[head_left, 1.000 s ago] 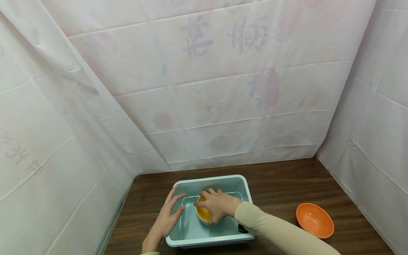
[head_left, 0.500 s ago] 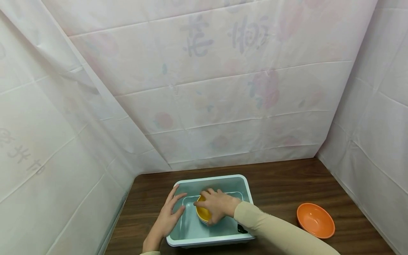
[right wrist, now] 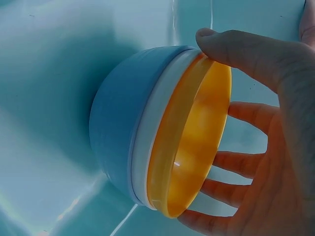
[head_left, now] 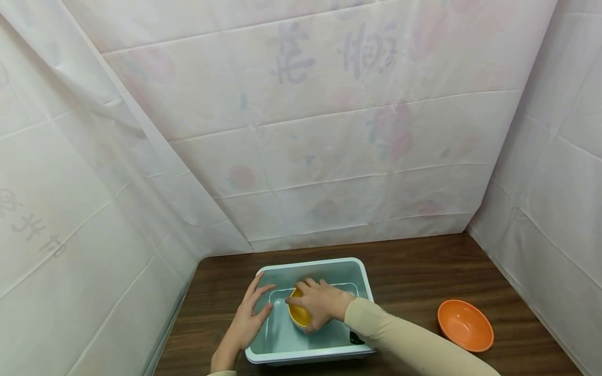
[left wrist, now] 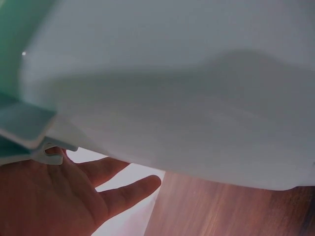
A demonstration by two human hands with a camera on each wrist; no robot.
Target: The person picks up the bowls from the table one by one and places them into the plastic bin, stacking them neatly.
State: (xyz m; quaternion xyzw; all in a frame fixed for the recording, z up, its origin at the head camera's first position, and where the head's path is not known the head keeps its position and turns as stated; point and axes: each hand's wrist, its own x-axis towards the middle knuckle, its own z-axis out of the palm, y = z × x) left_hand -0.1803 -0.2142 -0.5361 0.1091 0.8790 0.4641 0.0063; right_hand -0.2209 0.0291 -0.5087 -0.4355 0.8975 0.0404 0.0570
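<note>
Inside a pale blue plastic tub (head_left: 277, 357), a yellow bowl (head_left: 298, 314) tops a nested stack. In the right wrist view, a white bowl (right wrist: 152, 132) and a blue bowl (right wrist: 120, 123) show beneath it. My right hand (head_left: 322, 303) spans the stack's mouth and grips the yellow bowl, thumb at one side of the rim and fingertips at the other. My left hand (head_left: 247, 317) is at the tub's left rim with its fingers straight and spread. The left wrist view shows that hand's palm below the tub's edge, some fingers hidden behind it.
An orange bowl (head_left: 465, 325) stands alone on the dark wooden table (head_left: 404, 277), right of the tub. White printed sheets (head_left: 329, 156) hang at the back and both sides of the table. My right sleeve (head_left: 404, 334) crosses over the tub's right rim.
</note>
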